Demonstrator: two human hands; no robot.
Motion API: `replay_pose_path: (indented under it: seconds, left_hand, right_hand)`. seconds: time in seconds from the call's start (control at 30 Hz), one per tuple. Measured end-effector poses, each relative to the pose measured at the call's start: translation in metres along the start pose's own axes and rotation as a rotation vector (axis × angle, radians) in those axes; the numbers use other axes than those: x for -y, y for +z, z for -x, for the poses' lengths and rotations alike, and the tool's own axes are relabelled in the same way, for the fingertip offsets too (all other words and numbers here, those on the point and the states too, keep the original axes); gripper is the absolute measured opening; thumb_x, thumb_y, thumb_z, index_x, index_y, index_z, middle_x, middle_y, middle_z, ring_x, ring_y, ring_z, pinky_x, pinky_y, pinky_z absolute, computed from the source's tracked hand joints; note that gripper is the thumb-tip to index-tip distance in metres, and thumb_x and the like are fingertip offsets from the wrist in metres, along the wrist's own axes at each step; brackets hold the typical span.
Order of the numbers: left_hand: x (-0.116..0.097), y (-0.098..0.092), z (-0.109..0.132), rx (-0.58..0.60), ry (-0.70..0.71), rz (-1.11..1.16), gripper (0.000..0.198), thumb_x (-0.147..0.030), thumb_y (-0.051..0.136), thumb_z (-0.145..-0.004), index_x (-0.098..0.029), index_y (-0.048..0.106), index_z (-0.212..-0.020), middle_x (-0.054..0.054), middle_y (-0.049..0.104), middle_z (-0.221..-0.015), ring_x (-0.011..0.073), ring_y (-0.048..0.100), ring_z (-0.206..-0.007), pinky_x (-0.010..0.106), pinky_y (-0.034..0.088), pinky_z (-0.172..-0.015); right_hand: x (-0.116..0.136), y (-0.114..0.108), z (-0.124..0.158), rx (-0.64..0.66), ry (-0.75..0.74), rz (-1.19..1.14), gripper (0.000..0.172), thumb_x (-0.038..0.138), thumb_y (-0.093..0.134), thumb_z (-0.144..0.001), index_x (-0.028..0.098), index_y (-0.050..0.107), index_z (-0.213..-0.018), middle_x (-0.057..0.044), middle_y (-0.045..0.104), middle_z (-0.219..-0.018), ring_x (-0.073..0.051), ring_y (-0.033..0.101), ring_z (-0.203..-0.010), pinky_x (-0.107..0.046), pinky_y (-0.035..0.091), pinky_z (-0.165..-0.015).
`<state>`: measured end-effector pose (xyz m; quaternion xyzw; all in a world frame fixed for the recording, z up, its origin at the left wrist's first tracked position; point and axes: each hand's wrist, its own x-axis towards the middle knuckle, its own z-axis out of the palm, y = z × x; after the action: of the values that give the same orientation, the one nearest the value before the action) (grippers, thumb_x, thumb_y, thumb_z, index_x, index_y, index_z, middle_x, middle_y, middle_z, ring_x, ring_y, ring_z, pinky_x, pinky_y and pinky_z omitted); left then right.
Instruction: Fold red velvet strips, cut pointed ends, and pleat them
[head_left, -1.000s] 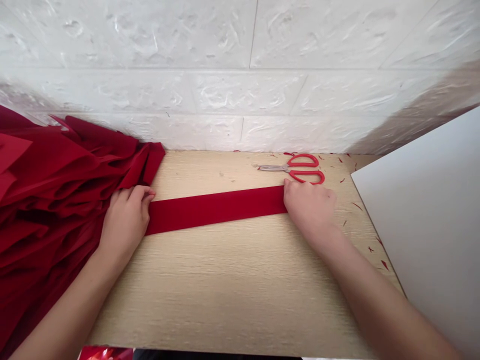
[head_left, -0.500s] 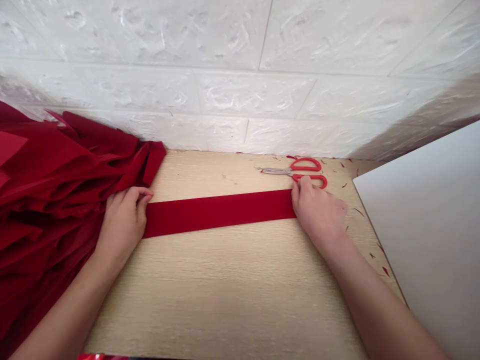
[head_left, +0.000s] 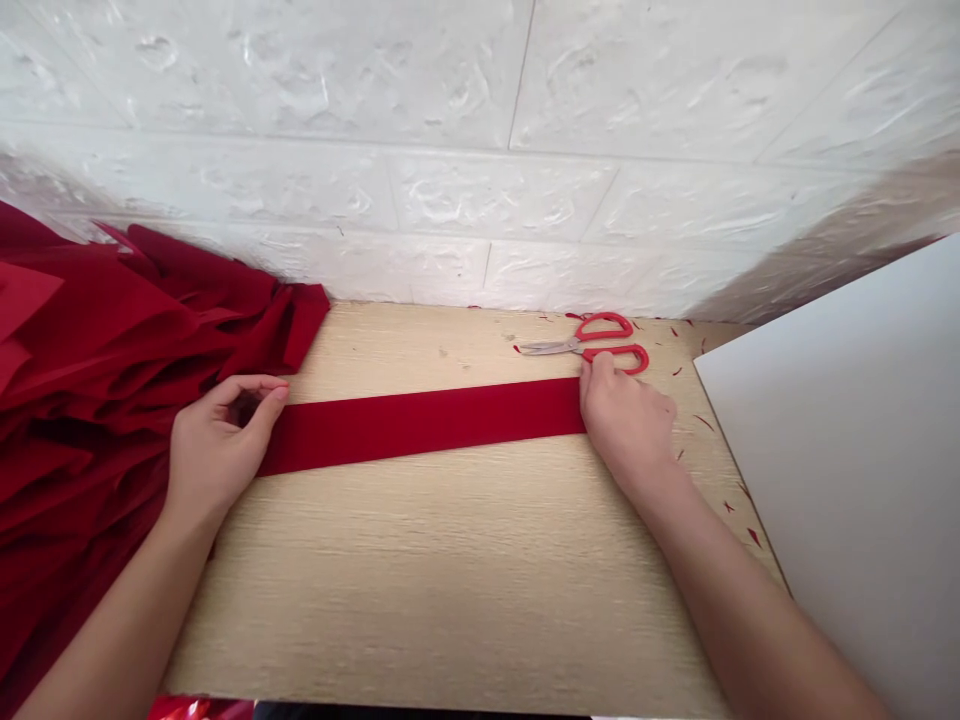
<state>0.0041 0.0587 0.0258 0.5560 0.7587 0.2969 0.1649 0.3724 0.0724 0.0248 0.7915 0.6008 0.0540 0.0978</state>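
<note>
A flat dark red fabric strip [head_left: 427, 425] lies across the wooden tabletop between my two hands. My right hand [head_left: 628, 420] is closed on its right end, knuckles up, just below the scissors. My left hand [head_left: 221, 435] is at the left end, thumb and forefinger tips meeting in a pinch by the strip's upper edge. Whatever is between those tips, if anything, is too small to make out, and the hand hides the strip's end. Scissors [head_left: 589, 342] with red handles lie behind the strip, blades pointing left.
A large heap of crumpled red fabric [head_left: 90, 400] covers the left side, touching my left forearm. On the right stands a white panel [head_left: 855, 430]. Red scraps [head_left: 753, 538] are scattered beside it. A white brick-patterned wall [head_left: 450, 190] closes off the back.
My left hand has shifted left and its fingers have arched into a ring, uncovering more of the strip. My right hand stays on the right end. The whole view has shifted slightly.
</note>
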Motion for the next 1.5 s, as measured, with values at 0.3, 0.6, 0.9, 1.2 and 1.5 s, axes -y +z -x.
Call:
replay_pose_path:
  seconds: [0.3, 0.6, 0.9, 1.2, 1.5]
  left_hand:
    - [-0.011, 0.002, 0.018, -0.052, 0.707, -0.345, 0.017, -0.019, 0.048, -0.096, -0.019, 0.064, -0.102, 0.009, 0.071, -0.104, 0.022, 0.069, -0.097, 0.034, 0.054, -0.094]
    - [-0.159, 0.061, 0.026, 0.619, 0.671, -0.459, 0.035, -0.033, 0.057, -0.096, -0.011, 0.063, -0.123, 0.017, 0.066, -0.127, 0.0328, 0.057, -0.123, 0.045, 0.048, -0.102]
    - [-0.208, 0.091, 0.005, 0.878, 0.451, -0.575, 0.02, -0.025, 0.077, -0.076, -0.012, 0.072, -0.091, 0.016, 0.075, -0.084, 0.0313, 0.07, -0.076, 0.037, 0.051, -0.066]
    - [-0.177, 0.09, 0.015, 0.753, 0.525, -0.367, 0.007, -0.022, 0.064, -0.085, -0.017, 0.068, -0.087, 0.017, 0.072, -0.098, 0.0348, 0.064, -0.101, 0.038, 0.048, -0.076]
    - [-0.157, 0.064, 0.017, 0.587, 0.426, 0.21, 0.009, -0.033, 0.052, -0.096, -0.024, 0.054, -0.094, 0.002, 0.072, -0.096, 0.0212, 0.066, -0.082, 0.033, 0.047, -0.07]
  right_hand:
    - [0.002, -0.005, 0.003, -0.024, -0.024, -0.039, 0.038, 0.025, 0.027, -0.105, 0.01, 0.061, -0.111, -0.02, 0.075, -0.086, -0.03, 0.074, -0.079, -0.033, 0.043, -0.061]
    - [0.003, 0.0, 0.002, -0.031, 0.0, -0.034, 0.037, 0.026, 0.027, -0.106, 0.009, 0.06, -0.111, -0.022, 0.074, -0.085, -0.034, 0.075, -0.083, -0.035, 0.048, -0.065]
    - [-0.004, -0.002, 0.002, -0.012, 0.051, -0.169, 0.039, 0.036, 0.03, -0.106, 0.014, 0.061, -0.112, -0.02, 0.075, -0.088, -0.033, 0.074, -0.084, -0.035, 0.047, -0.067]
    - [-0.044, 0.011, -0.002, -0.185, -0.015, -0.872, 0.054, 0.057, 0.023, -0.103, 0.024, 0.064, -0.091, -0.01, 0.07, -0.085, -0.028, 0.065, -0.08, -0.039, 0.046, -0.073]
    - [-0.015, -0.001, 0.01, -0.07, -0.386, -1.583, 0.04, 0.061, 0.054, -0.096, 0.024, 0.063, -0.084, -0.002, 0.067, -0.084, -0.017, 0.061, -0.078, -0.032, 0.05, -0.073]
